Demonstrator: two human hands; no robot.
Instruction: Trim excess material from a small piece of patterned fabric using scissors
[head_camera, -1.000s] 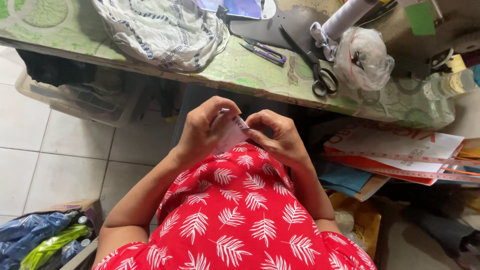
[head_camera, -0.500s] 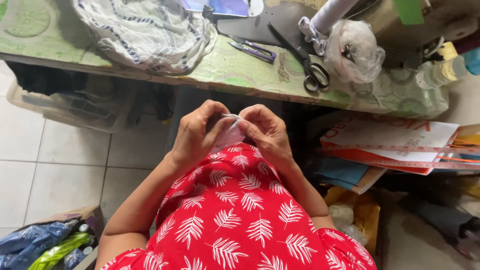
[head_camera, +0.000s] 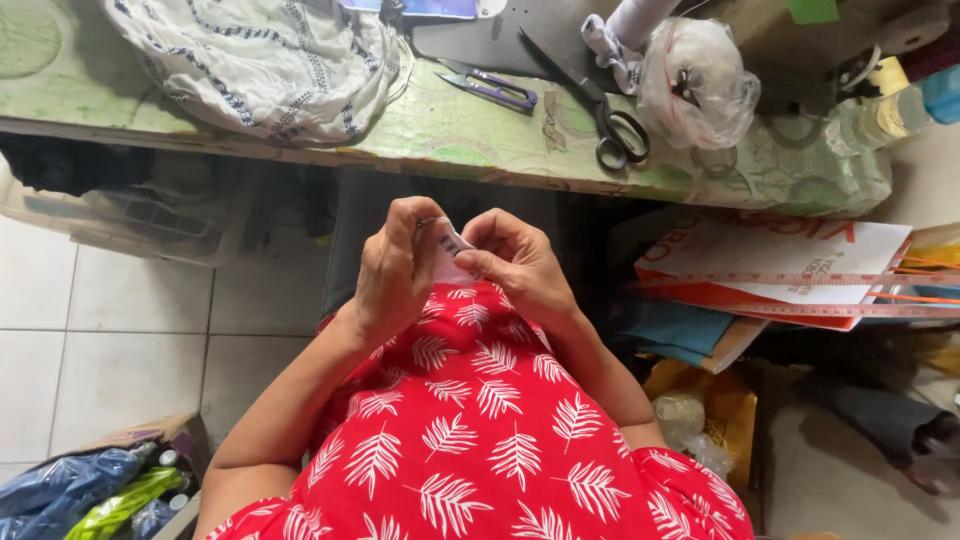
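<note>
A red cloth with white leaf prints (head_camera: 480, 430) lies over my lap, and both hands pinch its top edge. My left hand (head_camera: 393, 268) and my right hand (head_camera: 520, 262) meet at a small pale folded bit of the cloth (head_camera: 450, 262), fingertips closed on it. Whether a needle sits between the fingers cannot be seen. Both hands hover just below the front edge of the green table (head_camera: 470, 150).
On the table lie a white cloth with dark stripes (head_camera: 260, 65), small purple-handled snips (head_camera: 495, 88), black scissors (head_camera: 600, 115) and a clear plastic bag (head_camera: 695, 85). A measuring tape (head_camera: 820, 280) crosses paper packages at the right. Bags (head_camera: 80, 495) sit on the tiled floor at the lower left.
My hands stay pinched together on the cloth edge, with small finger shifts. The view has tilted slightly, so hands and table sit a bit differently in frame.
</note>
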